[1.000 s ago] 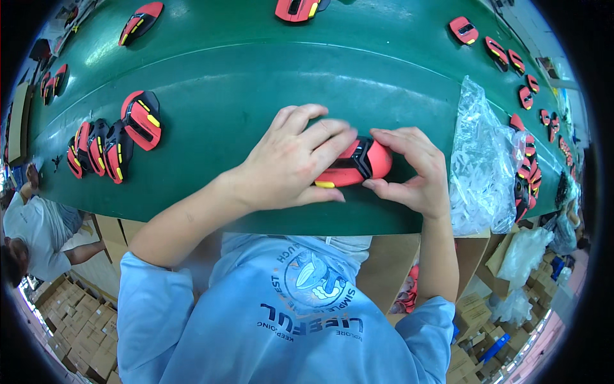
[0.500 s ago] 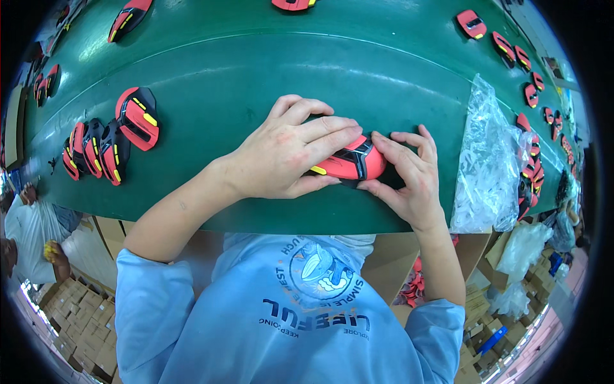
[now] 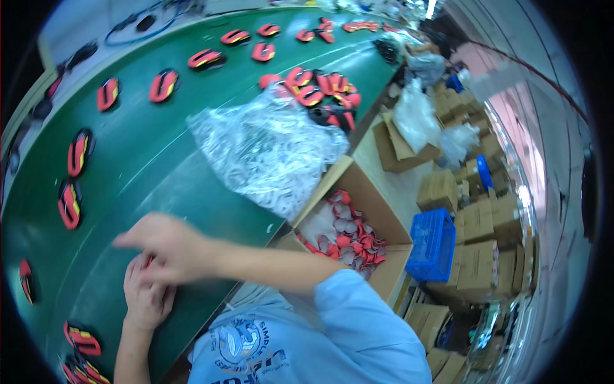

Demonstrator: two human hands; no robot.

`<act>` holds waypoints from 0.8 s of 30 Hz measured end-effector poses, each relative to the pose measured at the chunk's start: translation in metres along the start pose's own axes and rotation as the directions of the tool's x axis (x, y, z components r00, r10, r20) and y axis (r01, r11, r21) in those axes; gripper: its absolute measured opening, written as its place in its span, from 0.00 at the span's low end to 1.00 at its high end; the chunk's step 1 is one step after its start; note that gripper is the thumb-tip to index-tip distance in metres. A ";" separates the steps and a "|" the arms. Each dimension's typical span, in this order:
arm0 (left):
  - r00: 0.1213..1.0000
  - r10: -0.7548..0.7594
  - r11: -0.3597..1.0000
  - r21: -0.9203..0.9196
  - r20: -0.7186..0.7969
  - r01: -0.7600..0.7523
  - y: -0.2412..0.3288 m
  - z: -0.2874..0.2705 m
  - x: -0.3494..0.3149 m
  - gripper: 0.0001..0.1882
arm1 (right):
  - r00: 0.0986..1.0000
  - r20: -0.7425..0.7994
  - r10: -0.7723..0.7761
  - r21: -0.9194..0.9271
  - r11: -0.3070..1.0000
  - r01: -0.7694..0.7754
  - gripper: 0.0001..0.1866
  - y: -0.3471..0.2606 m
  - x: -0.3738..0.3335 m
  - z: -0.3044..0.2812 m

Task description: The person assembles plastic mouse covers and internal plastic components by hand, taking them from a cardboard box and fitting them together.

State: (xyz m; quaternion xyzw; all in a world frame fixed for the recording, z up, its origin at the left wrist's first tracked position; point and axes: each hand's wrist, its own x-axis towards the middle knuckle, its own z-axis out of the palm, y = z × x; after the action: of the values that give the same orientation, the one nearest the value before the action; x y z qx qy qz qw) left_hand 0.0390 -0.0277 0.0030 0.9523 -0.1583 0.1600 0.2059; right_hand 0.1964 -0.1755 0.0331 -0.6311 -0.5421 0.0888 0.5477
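My left hand (image 3: 148, 297) is low over the green work surface (image 3: 141, 166), its fingers curled round a piece that is mostly hidden. Only a sliver of red shell (image 3: 150, 261) peeks out between the two hands. In the earlier frame this piece is a rounded red-and-black shell with a yellow accent. Just above it my right hand (image 3: 169, 248) crosses over the left, smeared by motion. Whether the right fingers grip anything cannot be made out. A clear plastic bag (image 3: 256, 150) full of small whitish pieces lies beyond the right forearm.
Similar shells (image 3: 164, 86) are spread along the surface, with a cluster (image 3: 323, 86) behind the bag. An open cardboard box (image 3: 387, 214) at the surface's edge holds red and grey curved pieces (image 3: 358, 246). A blue crate (image 3: 432, 246) and stacked cartons (image 3: 480, 265) stand at right.
The view has swung to the right, showing the box and crate more fully. My right hand has left the shell's right end and now crosses above my left hand.
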 end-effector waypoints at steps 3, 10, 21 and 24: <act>0.984 0.075 0.991 -0.097 -0.159 -0.092 -0.016 0.028 -0.026 0.26 | 0.992 0.055 -0.114 -0.132 0.984 0.120 0.34 -0.009 0.012 0.049; 0.992 -0.077 0.985 -0.147 0.099 0.091 -0.016 0.015 -0.004 0.25 | 0.999 0.034 -0.040 -0.211 0.976 0.046 0.28 -0.001 0.008 0.041; 0.985 0.080 0.996 -0.026 -0.153 -0.085 0.013 0.008 0.024 0.24 | 0.920 -0.248 0.303 0.356 0.912 -0.204 0.10 -0.013 -0.018 -0.010; 0.976 -0.030 0.999 -0.042 -0.214 0.021 0.011 -0.001 0.005 0.26 | 0.900 -0.203 0.386 0.340 0.889 -0.305 0.08 -0.021 -0.041 -0.037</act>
State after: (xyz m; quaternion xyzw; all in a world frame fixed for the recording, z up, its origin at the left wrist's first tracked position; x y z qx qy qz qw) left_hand 0.0394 -0.0378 0.0096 0.9272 -0.1262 0.2559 0.2428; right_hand 0.1938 -0.2334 0.0439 -0.6337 -0.3217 0.1816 0.6796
